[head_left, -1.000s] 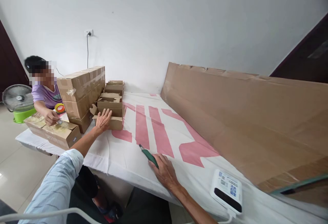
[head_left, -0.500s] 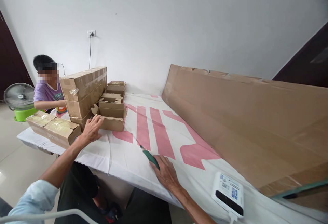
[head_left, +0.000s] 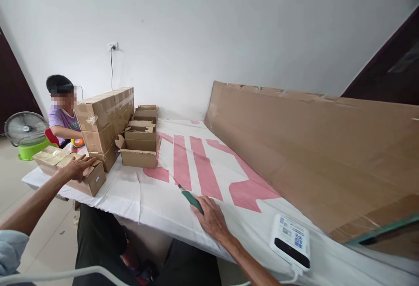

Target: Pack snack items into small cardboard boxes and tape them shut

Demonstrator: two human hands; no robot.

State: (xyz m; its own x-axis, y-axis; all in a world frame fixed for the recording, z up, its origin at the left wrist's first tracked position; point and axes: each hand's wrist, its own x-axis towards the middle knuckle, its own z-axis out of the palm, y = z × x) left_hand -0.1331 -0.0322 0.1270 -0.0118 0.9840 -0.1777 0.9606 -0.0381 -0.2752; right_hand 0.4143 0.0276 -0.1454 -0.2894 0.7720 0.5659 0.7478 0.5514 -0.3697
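Observation:
My left hand (head_left: 77, 167) lies with fingers stretched out over the near end of a taped cardboard box (head_left: 94, 180) at the table's left front. Another taped box (head_left: 50, 155) sits behind it in the same row. In my right hand (head_left: 211, 217), resting on the cloth, is a green-handled knife (head_left: 192, 200), its thin tip pointing away to the upper left. An open cardboard box (head_left: 139, 158) stands upright between my hands, farther back, with its flaps spread.
Taped boxes (head_left: 104, 122) form a stack at left, with more open boxes (head_left: 145, 115) behind. A large cardboard sheet (head_left: 294, 155) leans along the right side. A white device (head_left: 291, 240) with a cable lies on the cloth (head_left: 157, 207). A person (head_left: 62, 115) sits beyond the stack.
My left hand has moved left, from beside the open box onto the taped box at the front. My right hand still holds the knife in nearly the same place.

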